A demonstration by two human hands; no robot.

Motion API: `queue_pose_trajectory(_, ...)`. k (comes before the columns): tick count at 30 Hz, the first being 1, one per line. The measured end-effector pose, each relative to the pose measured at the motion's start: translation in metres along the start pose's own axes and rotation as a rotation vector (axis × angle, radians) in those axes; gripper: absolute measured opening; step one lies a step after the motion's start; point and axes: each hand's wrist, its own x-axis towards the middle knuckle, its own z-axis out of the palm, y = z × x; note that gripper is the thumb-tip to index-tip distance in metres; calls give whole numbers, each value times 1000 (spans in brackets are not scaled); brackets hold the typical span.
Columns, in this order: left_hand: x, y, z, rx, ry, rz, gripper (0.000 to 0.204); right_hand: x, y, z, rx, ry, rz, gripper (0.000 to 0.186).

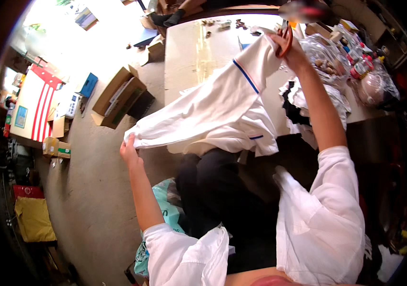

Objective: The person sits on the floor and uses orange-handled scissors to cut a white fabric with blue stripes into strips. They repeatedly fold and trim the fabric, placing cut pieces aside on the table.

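A white garment (198,112) with a dark blue stripe is stretched taut between my two hands, and the rest of it hangs over the table's near edge toward my lap. My left hand (129,151) is closed on its lower left end. Up at the far right, my right hand (295,53) grips the other end, with orange-handled scissors (287,37) in the same hand. The scissors' blades cannot be made out. Whether the stretched part is a sleeve or a leg, I cannot tell.
Under the cloth stands a pale table (179,62), with small brown bits at its far edge. On its right lie white and black cloths (301,102), plastic bags (327,57) and bottles (361,66). An open cardboard box (120,97) sits left; a turquoise bag (165,202) is beside my legs.
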Motion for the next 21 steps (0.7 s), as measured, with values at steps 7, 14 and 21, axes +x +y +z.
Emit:
queue_pose_trajectory(7, -92, 57, 54, -322, -186, 27, 27, 149, -2, 28, -63, 320, 122, 35)
queue_pose_trajectory(14, -140, -38, 88, -413, -305, -306, 27, -55, 49, 111, 233, 34, 338, 59)
queue_pose_trajectory(21, -110, -81, 65, -649, -112, -400, 28, -230, 56, 158, 204, 37, 549, 31)
